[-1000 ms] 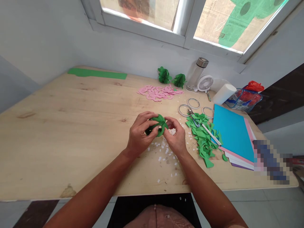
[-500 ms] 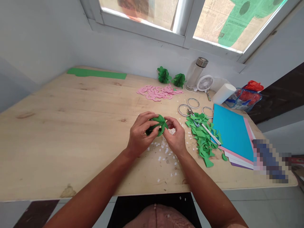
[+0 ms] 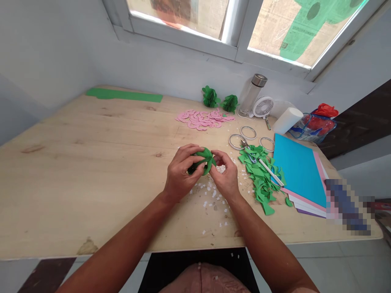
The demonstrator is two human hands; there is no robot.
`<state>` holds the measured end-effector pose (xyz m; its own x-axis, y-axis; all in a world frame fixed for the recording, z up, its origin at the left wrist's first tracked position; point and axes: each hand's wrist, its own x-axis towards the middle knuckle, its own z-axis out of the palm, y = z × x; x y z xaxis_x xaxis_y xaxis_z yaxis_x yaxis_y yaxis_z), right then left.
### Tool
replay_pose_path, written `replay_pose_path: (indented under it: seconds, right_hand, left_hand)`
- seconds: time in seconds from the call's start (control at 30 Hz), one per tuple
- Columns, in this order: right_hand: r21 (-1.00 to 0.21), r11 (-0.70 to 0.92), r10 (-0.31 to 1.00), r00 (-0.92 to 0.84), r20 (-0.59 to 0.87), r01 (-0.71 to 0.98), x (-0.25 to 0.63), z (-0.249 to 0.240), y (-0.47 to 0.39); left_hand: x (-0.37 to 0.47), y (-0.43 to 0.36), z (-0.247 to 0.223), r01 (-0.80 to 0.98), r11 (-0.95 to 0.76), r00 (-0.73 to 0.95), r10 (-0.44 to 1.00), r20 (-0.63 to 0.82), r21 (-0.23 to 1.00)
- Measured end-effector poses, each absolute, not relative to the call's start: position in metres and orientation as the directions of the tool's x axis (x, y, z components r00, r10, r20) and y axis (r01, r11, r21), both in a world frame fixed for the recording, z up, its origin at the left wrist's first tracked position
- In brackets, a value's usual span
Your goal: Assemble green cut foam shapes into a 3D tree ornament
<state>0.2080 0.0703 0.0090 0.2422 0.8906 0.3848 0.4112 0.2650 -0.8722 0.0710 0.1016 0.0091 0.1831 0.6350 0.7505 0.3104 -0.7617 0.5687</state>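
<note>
A green folded-paper piece (image 3: pixel 205 153) is held between my two hands above the middle of the table. Fingers and thumb of my left hand (image 3: pixel 184 169) pinch its left side. On its right edge, my right hand (image 3: pixel 225 173) closes with thumb and fingertips. Small white paper bits (image 3: pixel 210 191) are scattered on the wood beneath and in front of my hands. Farther back lies a pile of pink paper cutouts (image 3: pixel 201 119). Two green paper shapes (image 3: pixel 210 97) stand behind that pile, near the wall.
Green scraps (image 3: pixel 262 183) lie right of my hands, with a white pen and pliers-like tool on top. Tape rings (image 3: pixel 248 132), a glass bottle (image 3: pixel 249 95), a small fan (image 3: pixel 263 106), a white roll (image 3: pixel 287 120) and blue sheets (image 3: pixel 297 169) are also there. A green strip (image 3: pixel 128 95) lies back left.
</note>
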Motion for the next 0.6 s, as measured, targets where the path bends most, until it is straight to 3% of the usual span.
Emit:
replay_pose_path:
  seconds: [0.6]
  right_hand:
    - [-0.873,0.248,0.895,0.246,0.372,0.419,0.2078,0.0083,0.0706]
  left_hand:
    - [0.0720,0.1016,0.0087,0.302,-0.781,0.156,0.606,0.780,0.546]
